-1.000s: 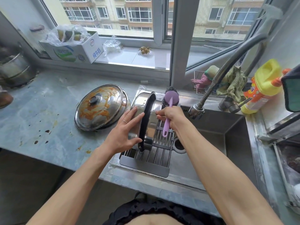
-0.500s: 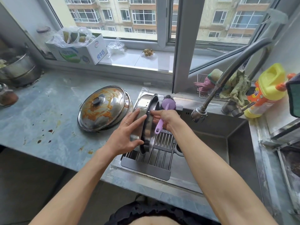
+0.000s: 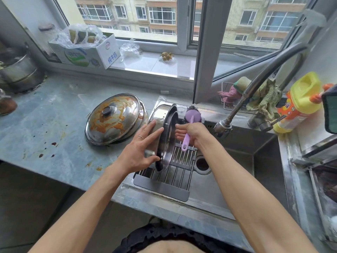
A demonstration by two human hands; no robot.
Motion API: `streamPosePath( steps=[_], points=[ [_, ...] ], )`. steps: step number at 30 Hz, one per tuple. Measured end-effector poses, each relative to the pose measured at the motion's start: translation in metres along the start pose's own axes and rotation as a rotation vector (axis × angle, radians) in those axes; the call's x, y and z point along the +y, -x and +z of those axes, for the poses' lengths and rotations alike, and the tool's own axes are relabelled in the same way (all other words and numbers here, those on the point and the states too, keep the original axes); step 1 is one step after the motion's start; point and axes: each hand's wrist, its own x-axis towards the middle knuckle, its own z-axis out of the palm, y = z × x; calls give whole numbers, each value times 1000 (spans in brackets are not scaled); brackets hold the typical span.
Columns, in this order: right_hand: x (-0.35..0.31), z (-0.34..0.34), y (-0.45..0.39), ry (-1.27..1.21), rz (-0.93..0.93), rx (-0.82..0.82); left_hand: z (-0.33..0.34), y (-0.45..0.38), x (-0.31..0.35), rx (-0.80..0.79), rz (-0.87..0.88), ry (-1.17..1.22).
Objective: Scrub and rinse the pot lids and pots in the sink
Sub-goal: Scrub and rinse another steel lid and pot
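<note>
A steel pot lid stands on edge on the drain rack at the left of the sink. My left hand lies flat against its outer side, with the thumb at the lower rim. My right hand grips the handle of a purple scrub brush. The brush's dark wire head points away from me, beside the lid's inner face. Two stacked lids smeared with orange sauce lie on the counter left of the sink.
The pull-out tap hangs over the sink on the right. A yellow detergent bottle and a wire basket of cloths stand behind it. A cardboard box sits on the windowsill. Steel pots stand far left on the stained counter.
My right hand has slid the brush lower and closer to the lid's inner face. My left hand stays against the lid, which is still on edge.
</note>
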Motion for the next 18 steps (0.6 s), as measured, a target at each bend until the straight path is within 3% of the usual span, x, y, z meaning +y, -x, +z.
streamPosePath(
  steps=[5, 11, 16, 18],
  points=[
    [11, -12, 5, 129, -38, 30, 1, 0, -2, -4, 13, -6],
    [13, -15, 22, 642, -413, 159, -3, -1, 5, 45, -19, 96],
    [-22, 4, 43, 729, -608, 165, -32, -10, 18, 391, -162, 189],
    [-36, 18, 47, 804, -676, 162, -46, -13, 6, 433, -288, 186]
  ],
)
